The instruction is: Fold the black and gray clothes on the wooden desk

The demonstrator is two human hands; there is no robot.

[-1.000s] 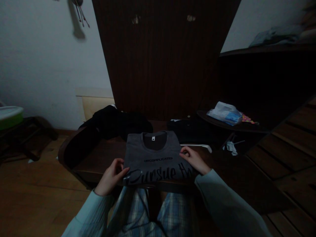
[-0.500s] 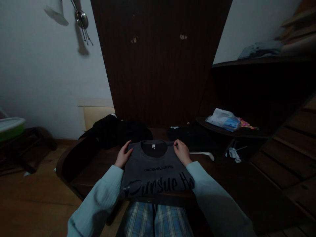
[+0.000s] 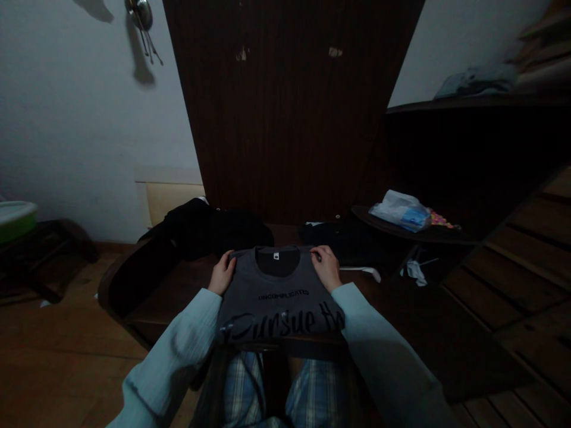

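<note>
A folded grey T-shirt (image 3: 280, 300) with dark lettering lies flat on a dark wooden table (image 3: 173, 285) in front of me, its collar pointing away. My left hand (image 3: 222, 273) pinches the shirt's far left corner at the shoulder. My right hand (image 3: 326, 267) pinches the far right corner beside the collar. Both hands have their fingers closed on the fabric. The near edge of the shirt hangs slightly over the table edge above my plaid-trousered legs.
A heap of black clothing (image 3: 203, 224) lies on the table behind the shirt, more dark garments (image 3: 352, 238) to the right. A side shelf holds a plastic bag (image 3: 401, 211). A dark wardrobe (image 3: 289, 107) stands behind. Wooden floor lies on both sides.
Both hands moved from the shirt's near sides up to its far corners by the collar and closed on the fabric. The shirt stays flat.
</note>
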